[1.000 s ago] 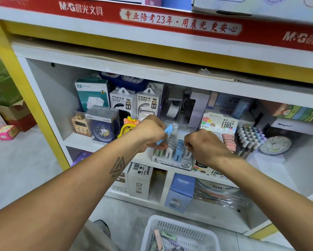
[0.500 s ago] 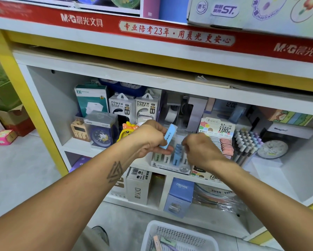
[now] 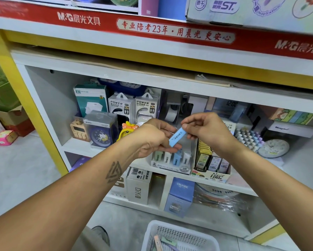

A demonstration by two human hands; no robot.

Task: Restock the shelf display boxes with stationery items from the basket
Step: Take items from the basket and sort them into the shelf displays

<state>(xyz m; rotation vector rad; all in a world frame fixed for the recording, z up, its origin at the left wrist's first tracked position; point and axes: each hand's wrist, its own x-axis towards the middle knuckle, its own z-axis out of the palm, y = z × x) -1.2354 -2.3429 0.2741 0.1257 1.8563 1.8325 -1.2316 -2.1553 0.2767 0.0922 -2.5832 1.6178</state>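
Observation:
A slim light-blue stationery case (image 3: 177,137) is held slanted in front of the middle shelf. My left hand (image 3: 152,140) grips its lower end and my right hand (image 3: 206,130) pinches its upper end. Just below stands a display box (image 3: 172,166) holding green, white and blue cases upright. To its right is a second display box (image 3: 212,175) of lead refill cases. The white basket (image 3: 152,232) sits on the floor at the bottom edge, with several small items inside.
Power bank packs (image 3: 134,107), a blue clock box (image 3: 101,132) and a yellow toy (image 3: 127,131) fill the shelf behind my left hand. Pastel pens (image 3: 248,139) and a round clock (image 3: 274,148) stand to the right. Boxes (image 3: 181,196) occupy the lower shelf.
My right hand rose from the display box and took the upper end of the blue case. The case has lifted slightly and is now held by both hands.

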